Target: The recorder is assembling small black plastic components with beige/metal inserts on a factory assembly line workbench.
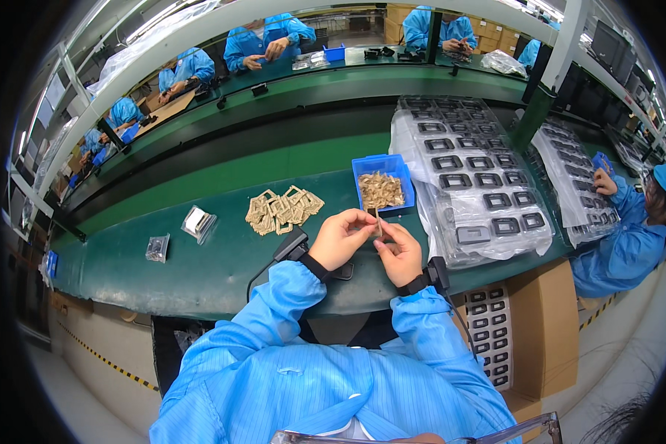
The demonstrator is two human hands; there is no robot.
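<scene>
My left hand [339,240] and my right hand [399,255] are close together over the near side of the green table. Between their fingertips they pinch a thin tan frame [378,220], turned nearly edge-on to me. Just beyond the hands stands a blue bin [411,201] holding many small tan pieces [381,190]. Left of the bin lies a loose pile of flat tan rectangular frames [283,210]. A dark device [343,272], partly hidden by my left wrist, rests on the table.
Right of the bin, stacked trays [472,177] hold rows of black frames. Two small plastic bags [198,223] lie on the left part of the table [118,277]. An open cardboard box [559,333] stands below right. A co-worker [621,240] sits at the right; others work across the line.
</scene>
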